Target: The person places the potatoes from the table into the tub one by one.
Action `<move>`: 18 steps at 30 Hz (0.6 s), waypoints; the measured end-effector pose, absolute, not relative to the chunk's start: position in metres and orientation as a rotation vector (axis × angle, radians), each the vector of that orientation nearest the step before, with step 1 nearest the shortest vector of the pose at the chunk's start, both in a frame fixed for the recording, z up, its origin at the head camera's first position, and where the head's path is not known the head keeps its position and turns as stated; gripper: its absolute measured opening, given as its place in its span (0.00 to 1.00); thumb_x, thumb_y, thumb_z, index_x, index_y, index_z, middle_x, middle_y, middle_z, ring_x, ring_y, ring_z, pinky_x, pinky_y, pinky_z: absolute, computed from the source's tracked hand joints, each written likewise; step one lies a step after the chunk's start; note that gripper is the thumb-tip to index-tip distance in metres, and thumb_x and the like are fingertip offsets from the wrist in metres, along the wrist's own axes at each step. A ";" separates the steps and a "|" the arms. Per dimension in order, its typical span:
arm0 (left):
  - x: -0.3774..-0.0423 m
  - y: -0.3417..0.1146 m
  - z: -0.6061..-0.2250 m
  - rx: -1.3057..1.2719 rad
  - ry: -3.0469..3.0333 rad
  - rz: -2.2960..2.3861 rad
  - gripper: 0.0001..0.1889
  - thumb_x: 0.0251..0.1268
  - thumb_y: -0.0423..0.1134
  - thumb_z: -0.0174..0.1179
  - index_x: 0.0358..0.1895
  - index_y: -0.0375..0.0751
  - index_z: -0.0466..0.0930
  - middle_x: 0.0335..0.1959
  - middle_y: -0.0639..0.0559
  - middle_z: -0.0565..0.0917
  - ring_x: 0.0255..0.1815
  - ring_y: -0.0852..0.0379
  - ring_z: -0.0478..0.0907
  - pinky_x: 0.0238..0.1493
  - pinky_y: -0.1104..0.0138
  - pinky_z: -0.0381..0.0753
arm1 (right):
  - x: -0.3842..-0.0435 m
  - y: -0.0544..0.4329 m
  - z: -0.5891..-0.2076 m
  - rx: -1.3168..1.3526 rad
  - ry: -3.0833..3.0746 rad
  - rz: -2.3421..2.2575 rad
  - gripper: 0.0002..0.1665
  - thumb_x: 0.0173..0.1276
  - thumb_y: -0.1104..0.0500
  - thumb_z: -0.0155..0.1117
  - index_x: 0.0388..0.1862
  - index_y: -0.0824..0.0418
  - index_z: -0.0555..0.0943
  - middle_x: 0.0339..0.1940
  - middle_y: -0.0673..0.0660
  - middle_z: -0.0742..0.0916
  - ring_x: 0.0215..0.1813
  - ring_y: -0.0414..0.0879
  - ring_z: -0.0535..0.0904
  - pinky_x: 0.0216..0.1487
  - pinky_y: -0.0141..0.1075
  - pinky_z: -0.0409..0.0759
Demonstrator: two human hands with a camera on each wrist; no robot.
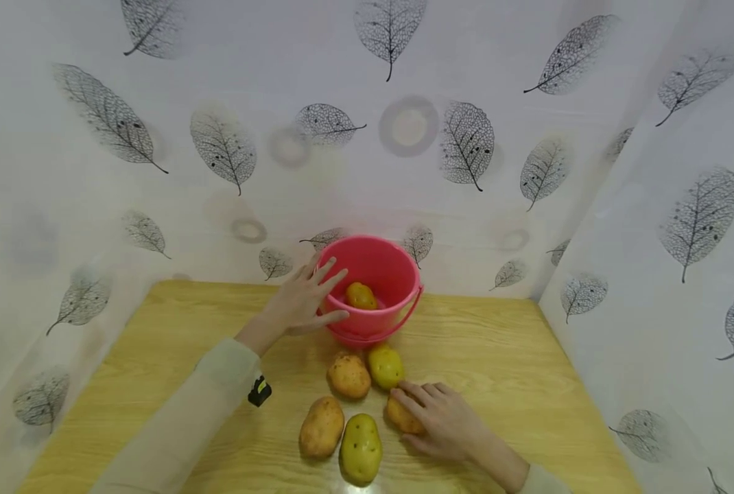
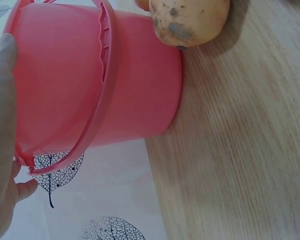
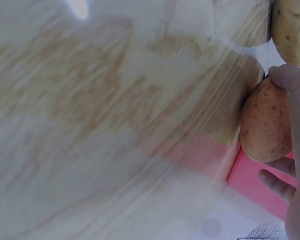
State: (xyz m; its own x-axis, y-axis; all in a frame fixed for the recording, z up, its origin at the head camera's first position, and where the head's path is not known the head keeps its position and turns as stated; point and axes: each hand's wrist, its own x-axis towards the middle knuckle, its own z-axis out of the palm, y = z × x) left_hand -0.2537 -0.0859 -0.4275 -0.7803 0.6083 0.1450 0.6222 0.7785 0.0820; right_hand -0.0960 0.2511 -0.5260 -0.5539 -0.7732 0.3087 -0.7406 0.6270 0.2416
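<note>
Head view: a round pink plastic bucket [image 1: 373,324] stands upright just below the centre of the frame, its thin pink handle [image 1: 411,312] hanging down on the right side. One yellow-brown oval potato [image 1: 361,296] lies inside on the bottom. To its left, the left hand [image 1: 302,298] lies at the rim with fingers spread and nearly straight; in the left wrist view its thumb appears to touch the rim at the upper left, though most of the hand is cut off by the frame edge.

At the lower right of centre, the right hand [image 1: 447,422] holds a brown, speckled oval potato [image 1: 398,415] on the table [image 1: 503,357], a light wood-grained surface; the right wrist view shows that potato at the right edge, pinched between thumb and fingers.

Just below the bucket sit a light-brown rounded potato [image 1: 349,376] and, to its right, a greenish-yellow rounded potato [image 1: 385,367]. Nearer the bottom edge, a tan oval potato [image 1: 322,427] lies just beside a long greenish-yellow potato [image 1: 361,449]. A whitish backdrop printed with dark skeleton leaves [image 1: 336,185] fills the upper frame.
</note>
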 end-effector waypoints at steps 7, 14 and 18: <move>-0.253 -0.087 -0.426 -0.999 -2.850 -0.192 0.47 0.73 0.72 0.50 0.86 0.48 0.55 0.88 0.38 0.54 0.90 0.31 0.42 0.86 0.37 0.55 | -0.098 0.253 -0.524 1.196 -2.438 -0.108 0.52 0.54 0.29 0.77 0.72 0.54 0.78 0.64 0.55 0.87 0.50 0.46 0.87 0.51 0.42 0.88; -0.254 -0.087 -0.427 -0.990 -2.877 -0.184 0.48 0.73 0.73 0.49 0.86 0.49 0.53 0.88 0.39 0.52 0.90 0.32 0.41 0.87 0.38 0.53 | -0.105 0.254 -0.507 1.175 -2.421 -0.071 0.51 0.52 0.34 0.82 0.71 0.56 0.79 0.63 0.56 0.88 0.51 0.47 0.87 0.50 0.42 0.88; -0.254 -0.088 -0.427 -0.986 -2.875 -0.183 0.48 0.73 0.74 0.49 0.86 0.49 0.53 0.88 0.39 0.52 0.90 0.32 0.41 0.87 0.38 0.53 | -0.111 0.254 -0.499 1.165 -2.386 -0.057 0.52 0.50 0.34 0.84 0.70 0.57 0.80 0.62 0.57 0.88 0.49 0.48 0.88 0.47 0.42 0.89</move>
